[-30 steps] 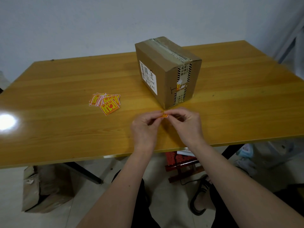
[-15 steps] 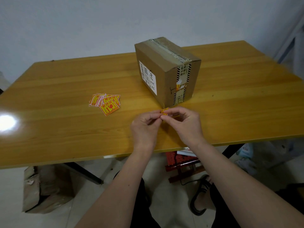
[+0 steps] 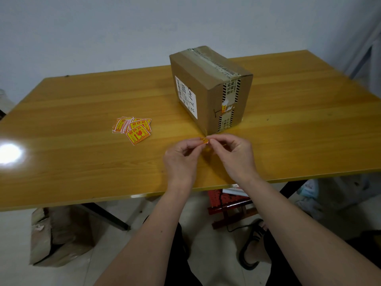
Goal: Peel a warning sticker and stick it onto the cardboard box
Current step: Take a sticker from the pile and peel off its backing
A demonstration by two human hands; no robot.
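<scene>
Stickers (image 3: 133,129), glossy yellow-and-red squares, lie fanned on the smooth wooden table (image 3: 72,157). Left hand (image 3: 181,159) and right hand (image 3: 235,155) both pinch one small sticker (image 3: 204,139) just before the taped cardboard box (image 3: 208,87).

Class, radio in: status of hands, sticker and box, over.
Left hand and right hand pinch one small yellow-and-red warning sticker. Brown taped cardboard box just beyond, untouched. Nothing between them.

glossy varnished wood table (image 3: 82,162); matt brown cardboard box (image 3: 208,83) with shiny tape; printed paper stickers (image 3: 134,129).
</scene>
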